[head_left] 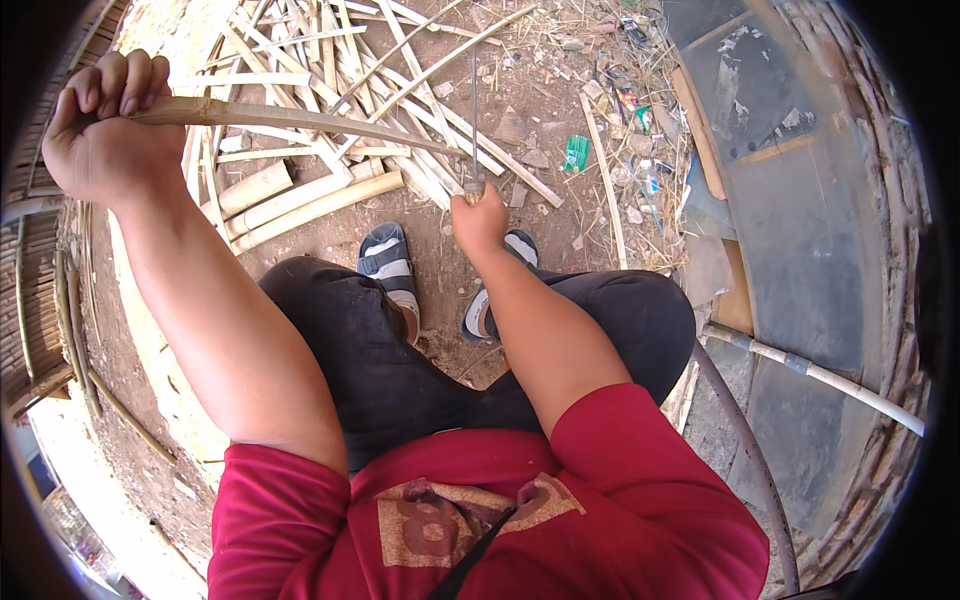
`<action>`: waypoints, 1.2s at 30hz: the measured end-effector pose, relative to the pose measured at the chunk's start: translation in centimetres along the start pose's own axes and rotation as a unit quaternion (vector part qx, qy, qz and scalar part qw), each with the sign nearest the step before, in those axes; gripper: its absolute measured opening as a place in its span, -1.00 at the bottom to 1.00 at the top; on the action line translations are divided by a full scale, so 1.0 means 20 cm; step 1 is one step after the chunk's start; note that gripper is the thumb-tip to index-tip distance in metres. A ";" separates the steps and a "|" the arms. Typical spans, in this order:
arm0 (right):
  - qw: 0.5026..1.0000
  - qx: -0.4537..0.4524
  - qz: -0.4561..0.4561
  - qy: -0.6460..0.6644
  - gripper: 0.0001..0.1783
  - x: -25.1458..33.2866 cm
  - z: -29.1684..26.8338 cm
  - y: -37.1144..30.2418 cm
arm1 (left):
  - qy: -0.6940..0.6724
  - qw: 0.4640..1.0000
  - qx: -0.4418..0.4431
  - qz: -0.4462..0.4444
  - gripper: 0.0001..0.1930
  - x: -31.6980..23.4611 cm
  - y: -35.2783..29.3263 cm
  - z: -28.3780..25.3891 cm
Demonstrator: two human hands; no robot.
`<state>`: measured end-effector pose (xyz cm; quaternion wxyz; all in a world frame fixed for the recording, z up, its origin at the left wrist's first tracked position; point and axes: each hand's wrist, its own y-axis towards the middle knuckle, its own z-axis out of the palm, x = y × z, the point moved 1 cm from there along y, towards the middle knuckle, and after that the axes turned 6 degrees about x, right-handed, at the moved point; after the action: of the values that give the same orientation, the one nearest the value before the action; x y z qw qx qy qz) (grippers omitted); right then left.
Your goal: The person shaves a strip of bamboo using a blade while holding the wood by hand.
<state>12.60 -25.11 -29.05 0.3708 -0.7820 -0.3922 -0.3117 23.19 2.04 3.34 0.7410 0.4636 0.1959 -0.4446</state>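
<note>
At the upper left, my left hand (115, 130) is closed around one end of a pale bamboo strip (300, 121). The strip reaches across to the right, bowing slightly, and its far end meets a thin blade above my other hand. In front of my feet, my right hand (480, 218) is wrapped around the handle of a knife (475, 110). Its long blade points away from me and shows nearly edge-on. Whether the blade has cut into the strip, I cannot tell.
Split bamboo strips (310, 60) lie in a loose heap ahead, with thicker bamboo pieces (318, 210) nearer my left foot. Litter, including a green wrapper (577, 153), dots the dirt. A dark panel (800, 250) and a pale pole (815, 370) stand on the right.
</note>
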 end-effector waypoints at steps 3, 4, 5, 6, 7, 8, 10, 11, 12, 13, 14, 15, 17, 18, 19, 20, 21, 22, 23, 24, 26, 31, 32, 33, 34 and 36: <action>0.995 0.018 -0.093 0.025 -0.52 0.19 -0.07 -0.02 | -0.052 0.996 0.075 -0.025 -0.84 -0.01 0.04 -0.10; 0.993 0.016 -0.113 0.026 -0.49 0.11 -0.07 0.00 | -0.050 0.996 0.068 -0.024 -0.84 -0.01 0.03 -0.08; 0.995 0.041 -0.081 -0.040 -0.49 -0.07 -0.01 0.00 | -0.048 0.997 0.062 -0.023 -0.83 0.00 0.02 -0.07; 0.992 0.059 -0.052 -0.102 -0.50 -0.28 0.05 0.01 | -0.051 0.997 0.061 -0.019 -0.83 0.01 0.03 -0.04; 0.983 0.079 -0.024 -0.164 -0.50 -0.38 0.09 0.03 | -0.045 0.997 0.054 -0.016 -0.83 0.02 0.03 -0.04; 0.987 0.078 0.004 -0.139 -0.50 -0.32 0.09 0.06 | -0.036 0.998 0.047 -0.010 -0.83 0.02 0.02 -0.06; 0.989 0.090 0.070 -0.099 -0.49 -0.20 0.06 0.03 | -0.031 0.999 0.033 -0.010 -0.82 0.01 0.01 -0.07; 0.994 0.077 0.045 -0.067 -0.48 -0.11 0.05 0.01 | -0.027 0.999 0.039 -0.007 -0.82 0.00 0.01 -0.07; 0.997 0.063 0.022 -0.035 -0.48 0.04 0.00 -0.03 | -0.024 0.999 0.046 -0.007 -0.82 0.00 0.00 -0.07; 0.999 0.047 0.000 -0.002 -0.47 0.13 -0.03 -0.05 | -0.023 0.998 0.055 -0.007 -0.82 0.00 0.00 -0.06; 0.998 0.044 -0.031 0.014 -0.47 0.16 -0.04 -0.04 | -0.023 0.999 0.047 -0.001 -0.82 0.01 0.00 -0.04; 0.997 0.039 -0.063 0.028 -0.48 0.18 -0.06 -0.03 | -0.012 1.000 0.025 0.003 -0.82 0.01 0.00 -0.02; 0.995 0.073 -0.062 -0.032 -0.50 0.04 -0.03 -0.01 | 0.011 1.000 -0.020 0.010 -0.80 0.01 0.00 0.02; 0.989 0.100 -0.028 -0.104 -0.51 -0.19 0.03 0.02 | 0.008 1.000 -0.027 0.008 -0.80 0.02 0.01 0.04; 0.976 0.130 0.003 -0.175 -0.52 -0.30 0.07 0.04 | 0.008 0.999 -0.036 0.010 -0.80 0.03 0.00 0.03; 0.982 0.112 0.030 -0.150 -0.52 -0.28 0.06 0.05 | 0.011 0.999 -0.051 0.015 -0.81 0.03 0.00 0.01; 0.986 0.095 0.060 -0.123 -0.52 -0.24 0.06 0.05 | 0.007 0.999 -0.048 0.019 -0.81 0.02 0.01 0.02; 0.987 0.083 0.095 -0.098 -0.51 -0.20 0.05 0.01 | 0.006 0.999 -0.050 0.018 -0.81 0.02 0.00 0.02; 0.993 0.071 0.067 -0.068 -0.50 -0.14 0.05 0.00 | 0.006 0.999 -0.051 0.016 -0.81 0.02 -0.01 0.03; 0.997 0.059 0.042 -0.038 -0.50 -0.05 0.03 -0.02 | 0.014 0.998 -0.052 0.020 -0.81 0.02 -0.01 0.03; 0.999 0.035 -0.023 0.013 -0.49 0.08 -0.01 -0.02 | 0.016 0.998 -0.051 0.025 -0.81 0.02 0.00 0.04; 0.980 0.111 -0.041 -0.157 -0.49 -0.16 0.02 -0.01 | 0.008 0.997 -0.079 0.025 -0.81 0.02 -0.01 0.06; 0.986 0.121 0.016 -0.114 -0.48 -0.19 0.03 0.03 | 0.000 0.996 -0.081 0.024 -0.81 0.02 -0.01 0.03; 0.985 0.134 0.078 -0.071 -0.47 -0.19 0.04 0.04 | -0.006 0.996 -0.084 0.018 -0.81 0.03 -0.03 0.03; 0.979 0.145 0.139 -0.028 -0.46 -0.19 0.04 0.05 | 0.015 0.996 -0.087 0.023 -0.81 0.05 -0.02 0.05; 0.995 0.091 0.039 0.000 -0.47 0.01 0.01 0.01 | 0.027 0.996 -0.084 0.032 -0.81 0.02 -0.02 0.04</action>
<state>12.86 -24.95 -28.96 0.4522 -0.7601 -0.3876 -0.2601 22.88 1.04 3.24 0.7856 0.4177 0.2376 -0.3897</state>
